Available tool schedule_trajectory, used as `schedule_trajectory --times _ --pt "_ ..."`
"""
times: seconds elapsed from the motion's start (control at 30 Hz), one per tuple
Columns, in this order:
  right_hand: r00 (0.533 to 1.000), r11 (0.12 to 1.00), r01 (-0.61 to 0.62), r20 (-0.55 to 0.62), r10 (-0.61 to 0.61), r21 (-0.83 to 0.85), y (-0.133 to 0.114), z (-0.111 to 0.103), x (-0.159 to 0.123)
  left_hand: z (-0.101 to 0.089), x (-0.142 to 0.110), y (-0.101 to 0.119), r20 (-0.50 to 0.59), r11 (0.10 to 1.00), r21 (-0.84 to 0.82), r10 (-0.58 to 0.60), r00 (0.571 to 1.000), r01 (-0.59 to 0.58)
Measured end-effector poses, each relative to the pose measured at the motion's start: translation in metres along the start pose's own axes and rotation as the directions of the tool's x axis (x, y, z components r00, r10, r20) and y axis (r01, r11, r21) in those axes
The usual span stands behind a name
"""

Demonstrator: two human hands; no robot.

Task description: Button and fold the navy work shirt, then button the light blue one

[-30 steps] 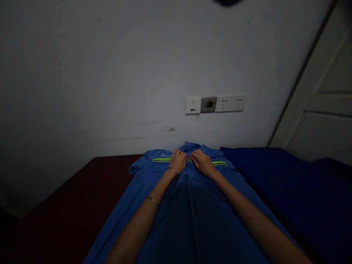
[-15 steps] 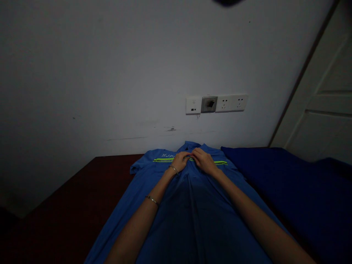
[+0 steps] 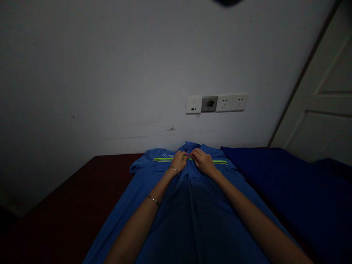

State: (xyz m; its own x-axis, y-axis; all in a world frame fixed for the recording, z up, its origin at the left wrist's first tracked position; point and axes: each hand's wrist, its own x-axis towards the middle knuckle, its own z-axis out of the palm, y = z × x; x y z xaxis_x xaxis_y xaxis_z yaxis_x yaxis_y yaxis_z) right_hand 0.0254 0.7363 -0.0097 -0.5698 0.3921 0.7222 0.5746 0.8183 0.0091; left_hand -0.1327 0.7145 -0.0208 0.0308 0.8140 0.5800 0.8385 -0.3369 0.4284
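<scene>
A blue short-sleeved work garment [image 3: 170, 205] lies spread out with its collar toward the wall. Pale letters and a yellow-green reflective strip [image 3: 220, 162] cross its chest. My left hand [image 3: 179, 161] and my right hand [image 3: 202, 160] meet at the front opening just below the collar. Both have their fingers pinched together on the edges of the cloth there. Whether a button or other fastener sits between the fingertips is too small and dark to make out. Two thin bracelets circle my left wrist and forearm.
The garment rests on a dark red-brown surface [image 3: 82, 194]. Folded dark blue cloth [image 3: 286, 183] lies to the right. Behind is a pale wall with a row of sockets and switches [image 3: 217, 104]. A white panelled door [image 3: 324, 113] stands at the right.
Both hands stay at the front opening, with only slight finger movement. The right fingers have shifted a little to the left and down. The garment lies almost the same.
</scene>
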Motion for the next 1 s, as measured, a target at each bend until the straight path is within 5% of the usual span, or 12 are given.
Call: schedule_trajectory --times 0.7,0.87,1.0 --pt "0.998 0.984 -0.016 0.064 0.027 -0.175 -0.009 0.006 -0.005 0.003 -0.002 0.008 -0.004 0.990 0.062 -0.130 0.992 0.130" --pt "0.993 0.994 -0.108 0.055 0.107 0.015 -0.008 0.002 -0.002 -0.006 -0.003 0.006 -0.016 0.988 0.133 0.085 0.996 -0.082" --pt "0.966 0.928 -0.255 0.020 0.259 0.273 0.000 0.001 0.003 -0.008 -0.003 0.001 -0.046 0.981 0.148 0.134 0.990 -0.126"
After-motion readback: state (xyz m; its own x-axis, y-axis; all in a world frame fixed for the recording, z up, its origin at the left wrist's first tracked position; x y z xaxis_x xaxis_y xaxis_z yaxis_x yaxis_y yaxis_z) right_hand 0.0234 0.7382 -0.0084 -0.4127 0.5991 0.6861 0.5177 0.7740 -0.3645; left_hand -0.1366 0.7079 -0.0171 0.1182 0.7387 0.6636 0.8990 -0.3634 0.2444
